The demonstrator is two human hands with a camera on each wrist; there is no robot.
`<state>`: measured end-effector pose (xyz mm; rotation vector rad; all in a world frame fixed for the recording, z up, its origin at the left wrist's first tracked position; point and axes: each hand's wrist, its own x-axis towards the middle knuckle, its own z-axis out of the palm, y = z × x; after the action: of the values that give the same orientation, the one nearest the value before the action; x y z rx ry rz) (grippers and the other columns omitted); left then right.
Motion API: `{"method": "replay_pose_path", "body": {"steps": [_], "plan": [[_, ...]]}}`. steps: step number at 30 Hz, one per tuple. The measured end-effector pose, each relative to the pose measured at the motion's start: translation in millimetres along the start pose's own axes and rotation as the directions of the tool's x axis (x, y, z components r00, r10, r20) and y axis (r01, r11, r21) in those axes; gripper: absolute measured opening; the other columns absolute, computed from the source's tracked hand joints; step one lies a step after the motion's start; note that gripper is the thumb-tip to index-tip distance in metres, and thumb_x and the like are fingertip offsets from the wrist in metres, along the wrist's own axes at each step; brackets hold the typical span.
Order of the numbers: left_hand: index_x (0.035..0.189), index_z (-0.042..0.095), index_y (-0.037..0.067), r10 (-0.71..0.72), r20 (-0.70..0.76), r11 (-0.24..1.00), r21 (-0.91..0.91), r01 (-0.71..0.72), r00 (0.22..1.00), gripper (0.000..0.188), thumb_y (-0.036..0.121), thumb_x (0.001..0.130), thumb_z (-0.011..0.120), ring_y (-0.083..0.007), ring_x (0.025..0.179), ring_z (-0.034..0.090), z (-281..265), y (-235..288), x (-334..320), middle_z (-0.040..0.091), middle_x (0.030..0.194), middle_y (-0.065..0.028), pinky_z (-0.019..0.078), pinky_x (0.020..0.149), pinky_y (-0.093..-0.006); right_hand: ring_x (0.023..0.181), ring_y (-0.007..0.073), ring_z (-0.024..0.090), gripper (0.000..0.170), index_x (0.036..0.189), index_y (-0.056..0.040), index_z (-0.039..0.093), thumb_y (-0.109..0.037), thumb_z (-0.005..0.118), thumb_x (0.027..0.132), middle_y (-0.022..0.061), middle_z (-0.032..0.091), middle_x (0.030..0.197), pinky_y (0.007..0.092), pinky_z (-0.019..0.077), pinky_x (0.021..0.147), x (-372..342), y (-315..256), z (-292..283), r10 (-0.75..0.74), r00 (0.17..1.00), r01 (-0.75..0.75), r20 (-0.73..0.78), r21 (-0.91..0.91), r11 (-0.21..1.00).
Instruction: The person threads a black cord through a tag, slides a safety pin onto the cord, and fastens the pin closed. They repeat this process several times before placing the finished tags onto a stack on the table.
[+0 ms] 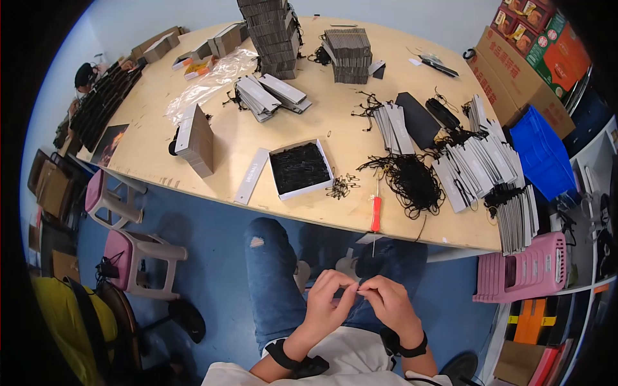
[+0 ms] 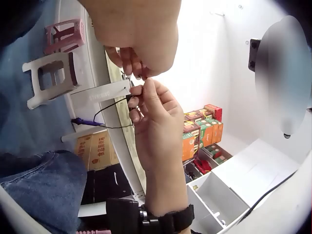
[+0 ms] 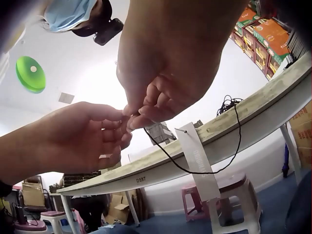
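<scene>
Where most of the head view is filled by a wooden-topped table (image 1: 141,145), its right edge is flanked by a cardboard carton (image 1: 515,83) and, nearer, by a blue bin (image 1: 541,151). Toward the far side, a tall grey stack (image 1: 273,38) is seen; closer to the near edge, a tangle of black cords (image 1: 412,186) is spread to the right of a white box (image 1: 309,190) filled with small black pieces. Over the lap, just short of that edge, the left hand (image 1: 331,299) and the right hand (image 1: 391,305) are brought together, thumb and fingers of each pinched at the meeting tips. At the table's edge a pale printed tag (image 3: 197,156) is hung, and a red-handled tool (image 1: 376,215) is laid pointing past the rim. Black cord (image 3: 204,173) is pinched at the fingertips and looped from there past the tag up to the tabletop; whether anything smaller is held with it cannot be told.
</scene>
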<state>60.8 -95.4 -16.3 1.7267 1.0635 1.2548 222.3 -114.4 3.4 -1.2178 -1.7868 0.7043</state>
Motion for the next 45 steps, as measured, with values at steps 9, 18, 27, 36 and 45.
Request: {"method": "replay_pose_path", "body": {"steps": [9, 18, 27, 36, 45], "plan": [[0.09, 0.059, -0.002, -0.212, -0.015, 0.96, -0.192, 0.205, 0.977, 0.005, 0.003, 0.09, 0.061, -0.0134, 0.072, 0.06, 9.3, 4.7, -7.3, 0.059, 0.081, -0.0083, 0.0466, 0.064, -0.0247, 0.068, 0.0256, 0.064, 0.014, 0.089, 0.0002, 0.058, 0.006, 0.067, 0.08, 0.0121, 0.065, 0.08, 0.0316, 0.0502, 0.059, -1.9, 5.3, -0.6, -0.052, 0.999, 0.052, 0.008, -0.05, 0.997], [0.098, 0.064, -0.002, -0.371, 0.147, 0.773, -0.499, 0.392, 0.917, 0.009, 0.005, 0.092, 0.062, -0.0115, 0.088, 0.06, 5.3, -6.2, -12.3, 0.062, 0.093, -0.0063, 0.0482, 0.079, -0.0243, 0.068, 0.027, 0.064, 0.012, 0.09, -0.0011, 0.059, 0.002, 0.067, 0.082, 0.0112, 0.065, 0.081, 0.0335, 0.0499, 0.059, -5.3, 2.6, -0.3, 0.084, 0.996, -0.083, -0.038, 0.043, 0.996], [0.091, 0.062, -0.002, -0.335, 0.099, 0.891, -0.29, 0.349, 0.937, 0.008, 0.005, 0.09, 0.064, -0.0105, 0.083, 0.059, 5.1, -14.0, -12.1, 0.06, 0.089, -0.0044, 0.047, 0.076, -0.0235, 0.067, 0.0201, 0.066, 0.012, 0.093, -0.0003, 0.062, -0.003, 0.069, 0.084, 0.0103, 0.067, 0.079, 0.0287, 0.0497, 0.058, -5.3, -2.4, -0.9, 0.292, 0.955, -0.295, 0.046, 0.066, 0.953], [0.085, 0.06, -0.001, -0.263, -0.166, 0.965, -0.04, 0.26, 0.95, 0.012, 0.009, 0.089, 0.065, -0.0115, 0.074, 0.056, -13.0, -37.6, -3.5, 0.06, 0.081, -0.0042, 0.0449, 0.069, -0.0242, 0.038, 0.014, 0.046, 0.007, 0.089, 0.0045, 0.061, 0.0, 0.063, 0.084, 0.0167, 0.067, 0.073, 0.0252, 0.0358, 0.039, -38.8, 34.2, -60.6, 0.089, 0.995, -0.062, 0.037, 0.953, 0.296], [0.085, 0.062, 0.0, -0.311, -0.214, 0.937, 0.092, 0.336, 0.926, 0.015, 0.013, 0.089, 0.067, -0.0116, 0.074, 0.058, -18.4, -50.2, -5.2, 0.064, 0.082, -0.0051, 0.0461, 0.069, -0.0248, 0.039, 0.0057, 0.038, 0.015, 0.09, 0.0042, 0.062, -0.008, 0.054, 0.095, 0.0182, 0.069, 0.075, 0.0204, 0.0295, 0.04, -22.4, 22.1, -91.4, 0.389, 0.779, 0.151, -0.491, 0.75, 0.644]]}}
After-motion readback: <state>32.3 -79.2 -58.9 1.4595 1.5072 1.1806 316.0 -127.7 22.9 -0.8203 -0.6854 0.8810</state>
